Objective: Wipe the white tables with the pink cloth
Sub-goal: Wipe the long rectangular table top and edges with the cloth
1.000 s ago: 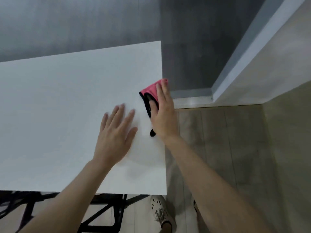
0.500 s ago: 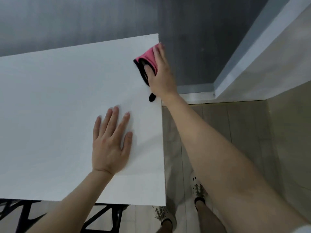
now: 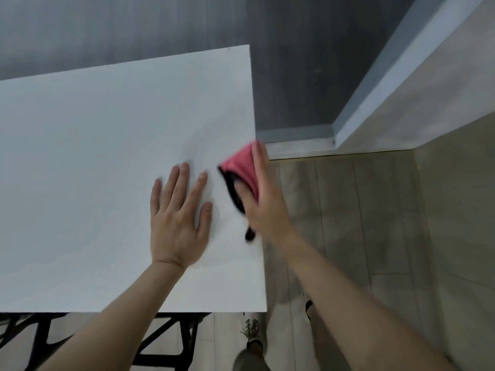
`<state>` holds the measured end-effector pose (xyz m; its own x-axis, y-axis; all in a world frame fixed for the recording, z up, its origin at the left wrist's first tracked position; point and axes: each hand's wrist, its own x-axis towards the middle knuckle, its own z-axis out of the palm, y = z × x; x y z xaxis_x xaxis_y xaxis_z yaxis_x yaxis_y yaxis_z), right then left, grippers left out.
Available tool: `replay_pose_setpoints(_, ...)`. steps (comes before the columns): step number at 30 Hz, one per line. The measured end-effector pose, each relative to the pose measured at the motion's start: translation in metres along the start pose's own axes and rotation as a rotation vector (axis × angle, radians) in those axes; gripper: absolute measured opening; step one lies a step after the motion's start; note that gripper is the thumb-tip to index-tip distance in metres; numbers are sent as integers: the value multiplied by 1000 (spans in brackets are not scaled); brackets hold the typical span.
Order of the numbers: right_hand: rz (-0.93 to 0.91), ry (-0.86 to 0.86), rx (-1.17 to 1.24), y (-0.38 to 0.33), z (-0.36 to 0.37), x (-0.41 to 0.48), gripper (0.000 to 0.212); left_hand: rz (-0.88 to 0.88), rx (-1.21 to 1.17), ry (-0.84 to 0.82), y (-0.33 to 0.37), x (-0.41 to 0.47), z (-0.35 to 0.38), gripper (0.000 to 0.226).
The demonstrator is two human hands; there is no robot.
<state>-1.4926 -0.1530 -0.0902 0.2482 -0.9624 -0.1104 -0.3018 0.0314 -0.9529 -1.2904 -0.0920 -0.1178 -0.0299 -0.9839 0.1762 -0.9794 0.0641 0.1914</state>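
Observation:
The white table [image 3: 93,156] fills the left and middle of the head view. The pink cloth [image 3: 241,164], edged in black, lies on the table at its right edge, about halfway along. My right hand [image 3: 265,207] presses flat on the cloth with straight fingers, the thumb lying on the black edge; the hand and cloth are blurred by motion. A black strip of the cloth sticks out below the palm. My left hand [image 3: 176,218] rests flat on the tabletop just left of the cloth, fingers spread, holding nothing.
A dark grey wall [image 3: 294,76] stands behind the table. A pale wall with a baseboard [image 3: 388,84] runs along the right. Tiled floor [image 3: 348,223] lies right of the table. The table's black frame [image 3: 160,341] and my feet [image 3: 251,333] show below.
My right hand pushed the cloth up to the far right corner, then drew it back along the right edge toward me. My left hand stayed flat on the table.

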Motion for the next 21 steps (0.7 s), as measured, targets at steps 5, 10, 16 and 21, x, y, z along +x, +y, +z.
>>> replay_pose_setpoints(5, 55, 19, -181, -12, -23, 132, 80, -22, 2, -16, 5, 2, -3, 56)
replay_pose_setpoints(10, 35, 92, -209, -6, -9, 55, 73, -29, -8, -25, 6, 3, -4, 55)
replay_pose_setpoints(16, 104, 172, -188, 5, 44, -192, 66, -39, -58, -23, 12, 5, -9, 52)
replay_pose_setpoints(21, 117, 151, -262, -4, 31, -148, 71, 36, -75, 91, 11, 4, -6, 34)
